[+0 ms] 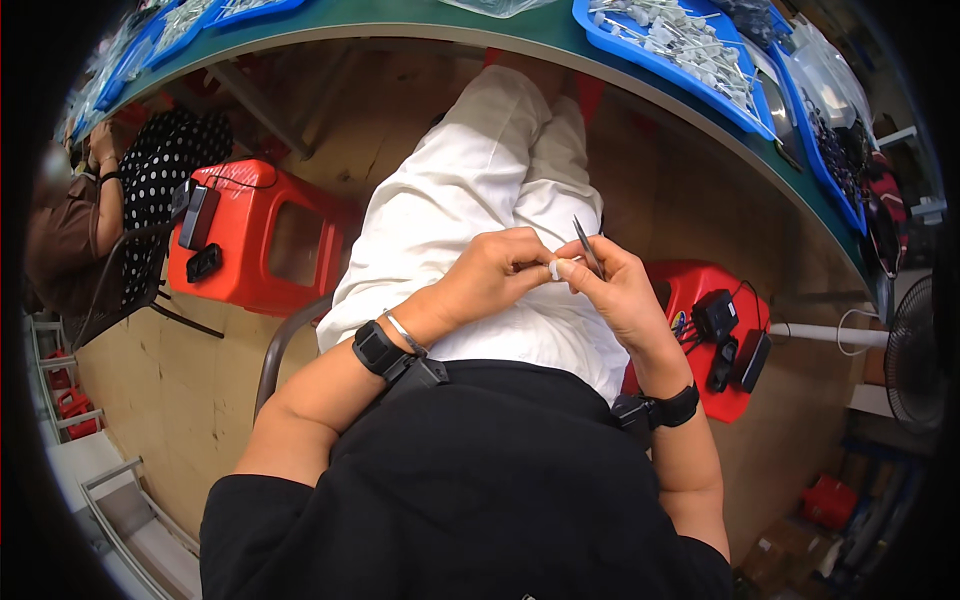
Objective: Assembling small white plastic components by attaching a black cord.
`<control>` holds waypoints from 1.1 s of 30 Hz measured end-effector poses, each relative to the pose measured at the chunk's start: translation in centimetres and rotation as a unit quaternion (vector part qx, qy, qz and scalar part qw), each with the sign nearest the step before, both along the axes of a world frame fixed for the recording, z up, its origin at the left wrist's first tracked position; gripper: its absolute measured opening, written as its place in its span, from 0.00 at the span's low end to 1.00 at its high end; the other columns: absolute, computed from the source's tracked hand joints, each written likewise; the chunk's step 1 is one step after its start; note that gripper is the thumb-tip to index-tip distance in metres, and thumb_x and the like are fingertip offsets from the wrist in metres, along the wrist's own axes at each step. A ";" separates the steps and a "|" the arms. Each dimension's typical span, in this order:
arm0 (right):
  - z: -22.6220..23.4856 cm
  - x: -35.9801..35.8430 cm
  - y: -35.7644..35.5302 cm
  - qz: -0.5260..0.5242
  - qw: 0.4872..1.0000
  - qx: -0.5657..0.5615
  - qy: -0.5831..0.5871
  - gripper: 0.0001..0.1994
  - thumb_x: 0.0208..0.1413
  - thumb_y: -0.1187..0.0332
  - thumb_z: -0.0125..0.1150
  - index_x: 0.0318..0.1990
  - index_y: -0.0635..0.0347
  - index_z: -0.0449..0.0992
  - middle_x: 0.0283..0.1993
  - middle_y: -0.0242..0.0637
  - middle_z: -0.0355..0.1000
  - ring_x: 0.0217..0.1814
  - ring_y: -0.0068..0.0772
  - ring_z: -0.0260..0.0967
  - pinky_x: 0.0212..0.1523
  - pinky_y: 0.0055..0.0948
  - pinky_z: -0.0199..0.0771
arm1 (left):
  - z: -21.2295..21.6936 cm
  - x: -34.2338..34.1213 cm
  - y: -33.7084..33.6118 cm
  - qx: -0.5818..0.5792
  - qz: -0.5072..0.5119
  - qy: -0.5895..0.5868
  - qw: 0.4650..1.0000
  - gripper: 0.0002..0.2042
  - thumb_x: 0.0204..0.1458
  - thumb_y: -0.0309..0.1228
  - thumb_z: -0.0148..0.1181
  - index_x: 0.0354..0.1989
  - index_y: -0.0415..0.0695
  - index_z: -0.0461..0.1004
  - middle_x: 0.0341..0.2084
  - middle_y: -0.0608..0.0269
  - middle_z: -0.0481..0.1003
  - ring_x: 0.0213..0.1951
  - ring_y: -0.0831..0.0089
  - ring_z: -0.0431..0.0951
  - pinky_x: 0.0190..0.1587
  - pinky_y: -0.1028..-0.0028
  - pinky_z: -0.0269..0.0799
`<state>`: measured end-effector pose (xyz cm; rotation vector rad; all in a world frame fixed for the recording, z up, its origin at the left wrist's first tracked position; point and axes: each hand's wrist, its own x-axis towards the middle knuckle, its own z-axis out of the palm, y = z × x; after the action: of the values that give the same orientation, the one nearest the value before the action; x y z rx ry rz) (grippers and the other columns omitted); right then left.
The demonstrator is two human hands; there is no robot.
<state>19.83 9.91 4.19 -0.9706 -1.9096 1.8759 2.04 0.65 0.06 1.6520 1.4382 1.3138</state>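
Above my lap my two hands meet, fingertips nearly touching. My left hand (500,268) is closed in a pinch at a small white piece (555,270), which looks like plastic; the fingers hide part of it. My right hand (618,292) is closed too, with dark pointed tweezers (583,240) held between its fingers, tips pointing up and away. The right thumb and a fingertip also press close to the white piece. Whether both hands grip it, I cannot tell.
Ahead curves a green table (540,30) bearing a blue tray (690,60) of white-tipped thin pieces. Red stools stand on the left (265,235) and right (690,300), holding black devices. A fan (912,350) is at far right; another person (85,215) sits at far left.
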 end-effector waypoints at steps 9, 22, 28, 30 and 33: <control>1.1 0.9 -0.5 -0.030 0.950 0.307 -0.049 0.11 0.64 0.68 0.59 0.48 0.66 0.76 0.36 0.47 0.75 0.33 0.34 0.72 0.36 0.28 0.71 | -0.4 -0.2 0.3 -0.100 0.023 -0.114 0.988 0.11 0.63 0.29 0.57 0.49 0.38 0.79 0.38 0.60 0.75 0.36 0.76 0.79 0.41 0.77 0.75; 1.6 0.5 -1.6 0.036 0.827 0.553 -0.100 0.07 0.56 0.68 0.64 0.42 0.56 0.80 0.25 0.36 0.73 0.23 0.38 0.73 0.23 0.34 0.70 | -0.7 -0.6 0.0 -0.053 0.051 -0.059 0.996 0.11 0.58 0.21 0.59 0.47 0.41 0.81 0.33 0.63 0.74 0.32 0.76 0.74 0.36 0.77 0.70; 1.2 0.5 -1.5 0.020 0.805 0.583 -0.110 0.08 0.54 0.70 0.65 0.42 0.55 0.81 0.23 0.34 0.71 0.22 0.35 0.72 0.22 0.33 0.69 | -0.6 -0.6 0.0 -0.040 0.053 -0.040 0.997 0.11 0.57 0.21 0.60 0.47 0.43 0.81 0.32 0.63 0.75 0.32 0.75 0.72 0.36 0.76 0.69; 1.2 0.6 -1.4 0.019 0.802 0.586 -0.113 0.08 0.54 0.70 0.65 0.42 0.55 0.81 0.23 0.34 0.71 0.22 0.35 0.72 0.22 0.33 0.69 | -0.6 -0.6 0.0 -0.040 0.053 -0.040 0.997 0.10 0.57 0.22 0.60 0.46 0.43 0.82 0.32 0.63 0.75 0.32 0.75 0.72 0.36 0.76 0.69; 1.1 0.6 -1.4 0.022 0.798 0.590 -0.118 0.08 0.54 0.70 0.65 0.42 0.55 0.81 0.23 0.34 0.71 0.22 0.35 0.72 0.22 0.33 0.69 | -0.6 -0.5 0.0 -0.026 0.053 -0.041 0.997 0.10 0.57 0.22 0.60 0.46 0.43 0.82 0.32 0.63 0.75 0.32 0.75 0.73 0.36 0.75 0.69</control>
<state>20.39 8.54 5.29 -0.6755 -2.5927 0.2544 1.55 0.63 -0.49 1.4904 1.5162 1.3742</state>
